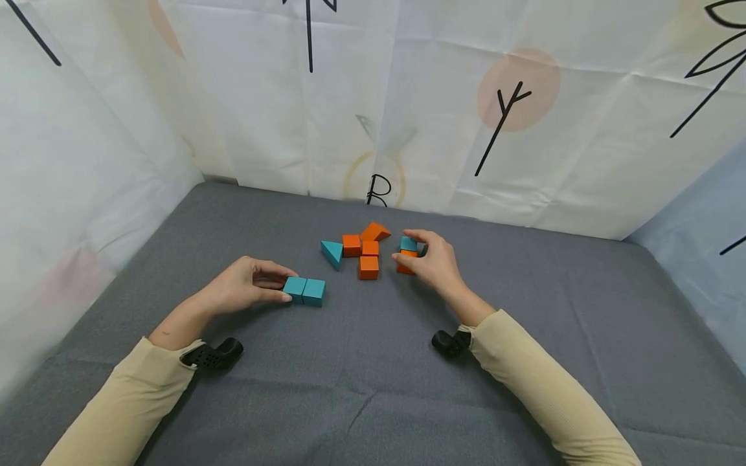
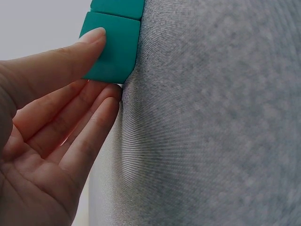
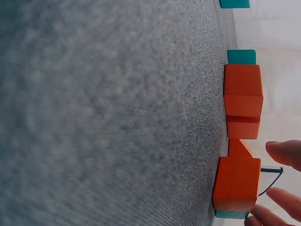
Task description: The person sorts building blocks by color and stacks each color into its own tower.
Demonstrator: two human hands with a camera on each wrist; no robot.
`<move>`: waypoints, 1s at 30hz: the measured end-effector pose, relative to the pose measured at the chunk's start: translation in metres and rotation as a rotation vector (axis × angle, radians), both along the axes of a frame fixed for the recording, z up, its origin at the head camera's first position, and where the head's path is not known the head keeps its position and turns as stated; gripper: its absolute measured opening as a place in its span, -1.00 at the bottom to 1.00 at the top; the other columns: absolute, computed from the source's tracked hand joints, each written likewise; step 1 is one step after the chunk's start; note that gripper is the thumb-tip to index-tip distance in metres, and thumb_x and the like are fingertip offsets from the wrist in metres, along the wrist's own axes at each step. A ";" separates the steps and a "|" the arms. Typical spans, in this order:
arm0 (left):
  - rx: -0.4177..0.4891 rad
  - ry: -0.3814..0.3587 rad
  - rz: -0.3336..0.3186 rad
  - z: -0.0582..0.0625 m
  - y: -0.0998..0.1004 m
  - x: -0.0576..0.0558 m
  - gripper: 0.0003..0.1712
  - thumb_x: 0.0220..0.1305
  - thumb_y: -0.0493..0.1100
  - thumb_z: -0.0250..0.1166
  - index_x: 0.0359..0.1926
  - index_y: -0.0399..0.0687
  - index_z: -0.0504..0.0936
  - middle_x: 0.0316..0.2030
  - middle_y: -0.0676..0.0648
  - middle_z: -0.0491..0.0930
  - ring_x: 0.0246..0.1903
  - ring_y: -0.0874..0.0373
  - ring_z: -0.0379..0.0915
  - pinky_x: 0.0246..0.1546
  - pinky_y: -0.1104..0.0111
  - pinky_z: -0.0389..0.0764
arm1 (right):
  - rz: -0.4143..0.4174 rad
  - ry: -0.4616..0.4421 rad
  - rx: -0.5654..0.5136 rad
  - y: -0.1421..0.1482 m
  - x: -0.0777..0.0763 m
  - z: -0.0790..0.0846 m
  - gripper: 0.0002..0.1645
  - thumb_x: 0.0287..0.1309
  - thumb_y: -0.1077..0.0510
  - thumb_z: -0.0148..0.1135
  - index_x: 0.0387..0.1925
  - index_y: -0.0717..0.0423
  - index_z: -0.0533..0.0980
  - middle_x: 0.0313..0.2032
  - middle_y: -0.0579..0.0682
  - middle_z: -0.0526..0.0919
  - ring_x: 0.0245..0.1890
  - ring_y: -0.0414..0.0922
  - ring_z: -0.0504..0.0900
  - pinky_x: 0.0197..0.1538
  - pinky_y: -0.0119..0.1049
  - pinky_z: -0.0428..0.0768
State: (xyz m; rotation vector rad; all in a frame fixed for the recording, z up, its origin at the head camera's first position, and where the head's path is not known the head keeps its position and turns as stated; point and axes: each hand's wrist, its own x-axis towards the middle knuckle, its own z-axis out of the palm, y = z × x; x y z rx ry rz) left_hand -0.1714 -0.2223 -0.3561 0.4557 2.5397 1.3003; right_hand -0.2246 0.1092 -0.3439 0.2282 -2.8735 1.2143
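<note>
On the left of the grey cloth, my left hand (image 1: pixel 245 285) pinches a teal cube (image 2: pixel 113 47), thumb laid on one face and fingers at its other side. A second teal cube (image 1: pixel 314 292) sits flush against it on the right. Over on the right, my right hand (image 1: pixel 434 260) arches above an orange cube (image 1: pixel 407 261) and a teal block (image 1: pixel 408 243) just behind it. In the right wrist view the thumb (image 3: pixel 286 154) stands apart from the orange cube, while lower fingertips lie close to its edge; whether they touch is unclear.
Between the hands stand several orange cubes (image 1: pixel 369 268) in a cluster. An orange triangular block (image 1: pixel 375 232) lies behind them, and a teal triangular block (image 1: pixel 332 254) is to their left. A patterned white curtain (image 1: pixel 431 129) borders the grey surface (image 1: pixel 361 362) at the back.
</note>
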 end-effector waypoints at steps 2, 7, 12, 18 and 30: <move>0.002 -0.002 0.000 0.000 0.000 0.000 -0.52 0.14 -0.20 0.41 0.08 -0.27 0.60 0.06 -0.28 0.59 0.07 -0.13 0.55 0.01 0.22 0.64 | -0.012 0.006 0.015 -0.001 -0.001 0.000 -0.33 0.08 0.04 0.40 0.24 0.11 0.45 0.23 0.16 0.47 0.19 0.10 0.45 0.19 -0.01 0.48; 0.009 -0.012 0.001 0.000 0.000 0.001 -0.52 0.14 -0.21 0.41 0.09 -0.27 0.59 0.07 -0.29 0.57 0.08 -0.14 0.54 0.00 0.25 0.64 | -0.040 0.018 0.064 -0.004 -0.005 -0.001 -0.34 0.07 0.04 0.40 0.21 0.16 0.48 0.19 0.18 0.52 0.20 0.11 0.46 0.37 0.05 0.11; 0.015 -0.017 0.003 0.000 -0.001 0.001 -0.52 0.13 -0.21 0.41 0.09 -0.27 0.60 0.08 -0.29 0.57 0.08 -0.15 0.53 0.00 0.27 0.65 | -0.072 0.002 0.090 -0.005 -0.009 -0.003 -0.33 0.07 0.02 0.40 0.20 0.17 0.48 0.15 0.18 0.56 0.13 0.10 0.52 0.34 0.04 0.10; 0.016 -0.018 0.006 -0.002 -0.001 -0.001 -0.52 0.12 -0.21 0.42 0.08 -0.25 0.60 0.08 -0.28 0.57 0.08 -0.13 0.54 0.00 0.28 0.64 | -0.109 -0.011 0.138 -0.007 -0.012 -0.003 -0.32 0.09 -0.01 0.37 0.21 0.18 0.46 0.14 0.18 0.57 0.09 0.10 0.53 0.30 0.03 0.14; 0.025 -0.019 0.008 -0.002 -0.001 0.000 -0.52 0.12 -0.21 0.42 0.07 -0.27 0.60 0.07 -0.29 0.58 0.07 -0.13 0.54 -0.02 0.30 0.65 | -0.152 -0.041 0.083 -0.006 -0.015 -0.005 -0.45 0.12 0.15 0.36 0.16 0.19 0.52 -0.03 0.20 0.64 0.00 0.11 0.54 0.37 -0.03 0.11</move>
